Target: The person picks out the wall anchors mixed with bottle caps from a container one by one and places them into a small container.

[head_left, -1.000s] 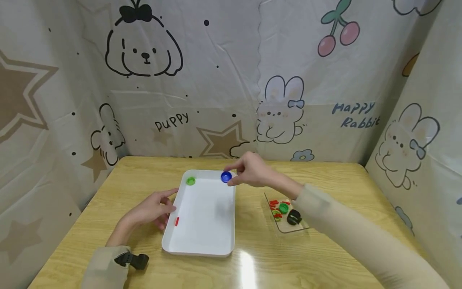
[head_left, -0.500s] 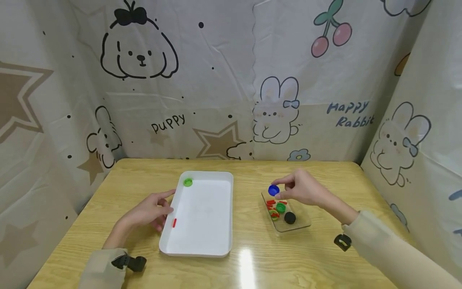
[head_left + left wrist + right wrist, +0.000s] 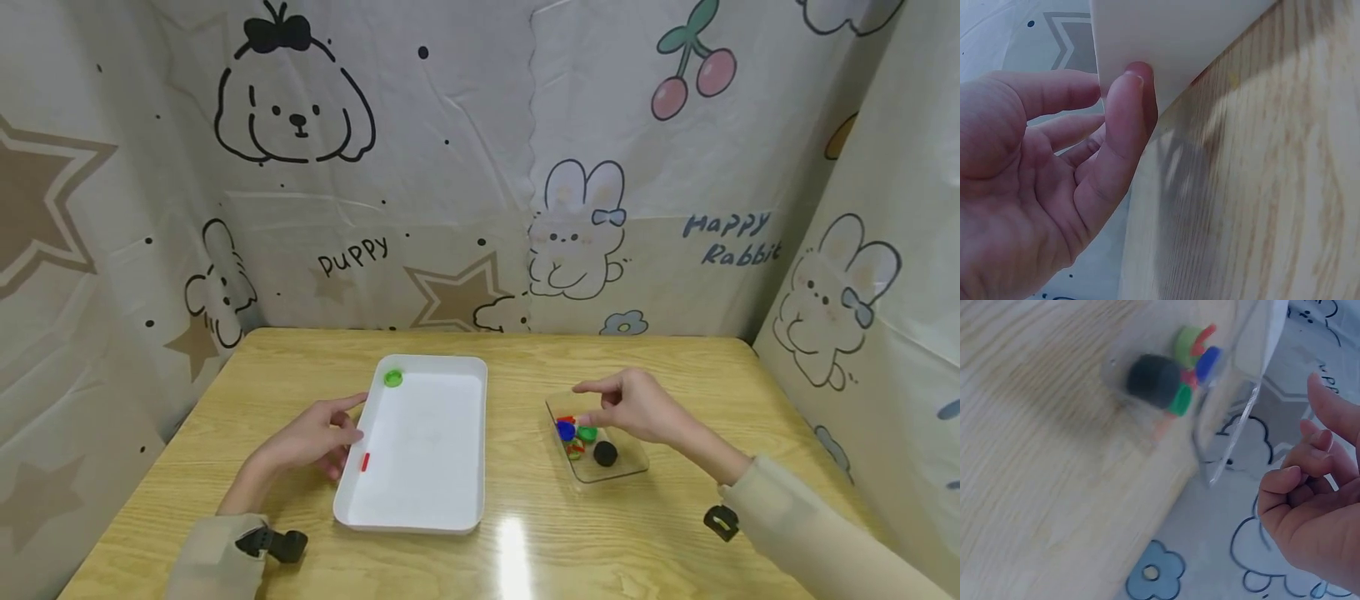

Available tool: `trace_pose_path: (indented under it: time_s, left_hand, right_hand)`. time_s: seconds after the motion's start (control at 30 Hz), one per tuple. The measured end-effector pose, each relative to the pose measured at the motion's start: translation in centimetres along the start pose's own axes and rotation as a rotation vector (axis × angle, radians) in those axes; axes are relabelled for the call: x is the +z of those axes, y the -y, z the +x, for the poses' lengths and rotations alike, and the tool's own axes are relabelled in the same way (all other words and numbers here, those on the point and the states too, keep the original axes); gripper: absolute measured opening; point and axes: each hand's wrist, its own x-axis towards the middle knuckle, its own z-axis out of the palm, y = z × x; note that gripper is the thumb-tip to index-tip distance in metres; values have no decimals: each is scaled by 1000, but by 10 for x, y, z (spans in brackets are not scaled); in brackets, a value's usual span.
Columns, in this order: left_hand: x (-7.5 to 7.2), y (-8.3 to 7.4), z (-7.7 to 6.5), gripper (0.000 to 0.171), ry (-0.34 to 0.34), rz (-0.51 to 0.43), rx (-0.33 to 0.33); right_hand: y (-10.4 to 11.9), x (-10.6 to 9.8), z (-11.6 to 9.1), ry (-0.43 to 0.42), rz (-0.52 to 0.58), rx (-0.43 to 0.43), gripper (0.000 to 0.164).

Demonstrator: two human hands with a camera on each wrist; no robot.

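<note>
My left hand touches the outer left side of a white tray, fingertips against its wall in the left wrist view. A light green ring-shaped bottle cap lies at the tray's far left corner, and a small red stick near its left wall. Above a clear plastic box hovers my right hand, its index finger and thumb parted, holding nothing. Inside the box are a blue cap, a green cap, a black cap, a light green cap and red pieces.
Both the tray and the box stand on a wooden table, tray left, box right. A printed curtain hangs behind the table and at its sides. Black straps are on both wrists.
My right hand has carried the blue cap from the tray's far right corner to the clear box and let go of it there. The left hand stays at the tray.
</note>
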Motion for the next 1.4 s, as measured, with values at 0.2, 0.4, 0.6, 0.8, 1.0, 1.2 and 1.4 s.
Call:
trace_pose_path:
  time_s: [0.2, 0.4, 0.6, 0.8, 1.0, 1.2, 1.4]
  left_hand:
    - [0, 1, -1, 66, -6, -2, -9]
    - [-2, 3, 0, 66, -1, -14, -6]
    - [-2, 4, 0, 67, 4, -13, -6]
    - [-1, 6, 0, 67, 21, -18, -5]
    - [-4, 4, 2, 67, 39, 8, 26]
    - [-6, 1, 3, 67, 50, -1, 55]
    - [-6, 2, 1, 66, 36, -11, 32]
  right_hand:
    - [32, 7, 6, -4, 79, -30, 45]
    - [80, 31, 28, 34, 81, -91, 44]
    - [120, 73, 62, 80, 39, -206, 43]
    - [148, 122, 98, 122, 27, -212, 43]
    - [161, 167, 116, 167, 89, -134, 45]
    - [156, 198, 124, 181, 175, 31, 40]
    - [150, 210, 126, 214, 185, 55, 35]
